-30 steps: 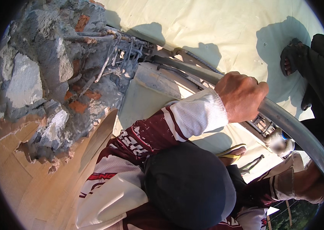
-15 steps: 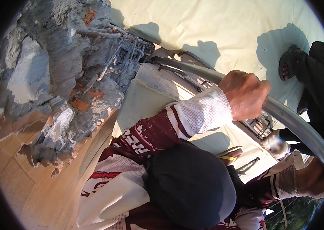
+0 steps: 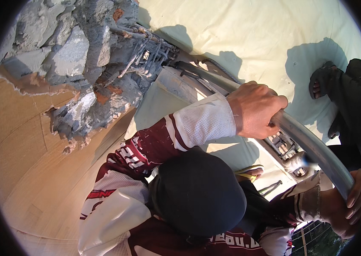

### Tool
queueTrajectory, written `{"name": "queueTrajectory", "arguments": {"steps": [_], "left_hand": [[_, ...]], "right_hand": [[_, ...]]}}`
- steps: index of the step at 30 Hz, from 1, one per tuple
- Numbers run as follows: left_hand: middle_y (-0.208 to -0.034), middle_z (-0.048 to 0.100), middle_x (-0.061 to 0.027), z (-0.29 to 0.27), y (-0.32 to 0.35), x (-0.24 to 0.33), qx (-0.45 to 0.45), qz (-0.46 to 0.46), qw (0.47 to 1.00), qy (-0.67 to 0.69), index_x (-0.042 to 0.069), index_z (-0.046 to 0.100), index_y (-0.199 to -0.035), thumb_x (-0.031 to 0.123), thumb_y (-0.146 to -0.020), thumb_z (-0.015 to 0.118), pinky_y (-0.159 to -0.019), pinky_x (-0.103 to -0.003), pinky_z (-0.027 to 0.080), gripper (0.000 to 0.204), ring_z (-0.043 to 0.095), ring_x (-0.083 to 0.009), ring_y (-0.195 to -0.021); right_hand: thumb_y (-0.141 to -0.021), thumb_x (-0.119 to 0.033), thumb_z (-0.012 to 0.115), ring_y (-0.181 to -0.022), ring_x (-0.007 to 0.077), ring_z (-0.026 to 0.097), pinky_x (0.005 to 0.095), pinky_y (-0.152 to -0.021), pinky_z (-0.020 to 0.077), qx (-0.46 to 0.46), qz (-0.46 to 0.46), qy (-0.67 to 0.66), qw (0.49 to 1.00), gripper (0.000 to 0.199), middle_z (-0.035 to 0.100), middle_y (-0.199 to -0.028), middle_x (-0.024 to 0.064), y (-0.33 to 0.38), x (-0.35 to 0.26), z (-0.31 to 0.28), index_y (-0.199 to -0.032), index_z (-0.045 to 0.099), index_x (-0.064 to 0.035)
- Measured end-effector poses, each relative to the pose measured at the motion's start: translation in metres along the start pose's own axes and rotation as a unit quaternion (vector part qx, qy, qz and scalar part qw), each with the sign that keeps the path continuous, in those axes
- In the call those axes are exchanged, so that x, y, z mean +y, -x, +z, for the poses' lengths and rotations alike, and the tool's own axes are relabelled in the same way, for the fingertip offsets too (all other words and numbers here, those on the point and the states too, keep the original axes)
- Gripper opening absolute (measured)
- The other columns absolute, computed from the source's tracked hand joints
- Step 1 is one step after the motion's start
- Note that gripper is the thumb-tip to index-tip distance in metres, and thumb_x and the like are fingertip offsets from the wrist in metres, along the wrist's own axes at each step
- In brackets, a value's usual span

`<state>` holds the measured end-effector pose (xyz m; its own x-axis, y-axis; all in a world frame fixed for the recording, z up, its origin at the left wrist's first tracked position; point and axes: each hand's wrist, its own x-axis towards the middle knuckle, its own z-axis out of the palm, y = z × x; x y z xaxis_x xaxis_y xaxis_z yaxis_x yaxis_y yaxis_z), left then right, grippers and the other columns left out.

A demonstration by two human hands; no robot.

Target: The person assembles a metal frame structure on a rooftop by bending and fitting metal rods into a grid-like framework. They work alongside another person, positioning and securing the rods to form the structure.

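Note:
Neither of my hands shows. A co-worker in a black cap (image 3: 197, 192) and a maroon and white jersey (image 3: 155, 141), seen from above, bends below me. Both of that person's hands are on a long grey metal pipe (image 3: 306, 138). The left hand (image 3: 257, 111) wraps round its middle; the right hand (image 3: 355, 200) is at the near right part. The pipe slants up and left towards bare steel rods (image 3: 142, 53) sticking out of broken concrete (image 3: 69, 51). Where its far end meets the rods is too small to make out.
Pale sheeting (image 3: 257, 30) covers the ground at the back. A tan panel (image 3: 22, 170) with a torn edge is at left. Another person's dark trousers (image 3: 359, 106) and sandalled foot (image 3: 323, 79) are at right. A long-handled tool (image 3: 270, 187) lies near a yellow-strapped flip-flop (image 3: 248, 173).
The co-worker's hands and the pipe's near part have shifted left in view, bringing the right hand further into the picture. The broken concrete sits further right, as my view has turned.

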<state>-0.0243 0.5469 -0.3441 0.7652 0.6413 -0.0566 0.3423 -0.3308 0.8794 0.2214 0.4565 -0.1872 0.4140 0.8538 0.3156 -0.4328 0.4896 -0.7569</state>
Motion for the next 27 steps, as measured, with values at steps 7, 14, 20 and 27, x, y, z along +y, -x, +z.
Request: {"name": "queueTrajectory", "arguments": {"steps": [7,14,20,27], "left_hand": [[-0.092,0.068,-0.015,-0.006,-0.01,0.139,0.021,0.13,0.991,-0.003,0.001,0.062,-0.103,0.022,-0.072,0.078,-0.089,-0.042,0.049,0.041,0.068,-0.0302,-0.095],[-0.094,0.072,-0.0118,0.0,-0.021,0.168,0.017,-0.053,0.998,-0.022,0.009,0.065,-0.097,0.016,-0.078,0.072,-0.087,-0.041,0.05,0.022,0.069,-0.0294,-0.088],[-0.098,0.072,-0.01,-0.003,-0.025,0.179,-0.036,-0.1,0.994,-0.018,0.011,0.067,-0.101,0.018,-0.074,0.074,-0.091,-0.043,0.048,0.029,0.068,-0.0315,-0.096],[-0.085,0.067,-0.0082,-0.016,-0.013,0.176,-0.013,-0.057,0.998,0.003,0.01,0.065,-0.087,0.022,-0.071,0.075,-0.087,-0.045,0.048,0.022,0.066,-0.031,-0.088]], "right_hand": [[-0.098,-0.026,0.057,-0.052,0.0099,0.043,0.0312,-0.062,0.0404,0.002,0.026,0.016,1.0,0.032,0.043,-0.054,-0.0037,0.025,0.024,0.065,-0.07,0.044,-0.015],[-0.096,-0.031,0.062,-0.079,0.0238,0.057,0.0454,-0.089,0.0459,0.037,0.133,0.112,0.984,0.028,0.055,-0.072,0.0088,0.023,0.0,0.058,-0.088,0.053,-0.0049],[-0.094,-0.027,0.069,-0.108,0.0365,0.064,0.0497,-0.101,0.048,0.052,0.209,0.228,0.95,0.034,0.068,-0.102,0.0189,0.032,-0.042,0.046,-0.106,0.06,0.0024],[-0.087,-0.014,0.079,-0.098,0.0317,0.068,0.0423,-0.09,0.0529,-0.101,0.204,0.347,0.91,0.025,0.07,-0.094,0.017,0.01,-0.045,0.064,-0.096,0.061,0.0011]]}}
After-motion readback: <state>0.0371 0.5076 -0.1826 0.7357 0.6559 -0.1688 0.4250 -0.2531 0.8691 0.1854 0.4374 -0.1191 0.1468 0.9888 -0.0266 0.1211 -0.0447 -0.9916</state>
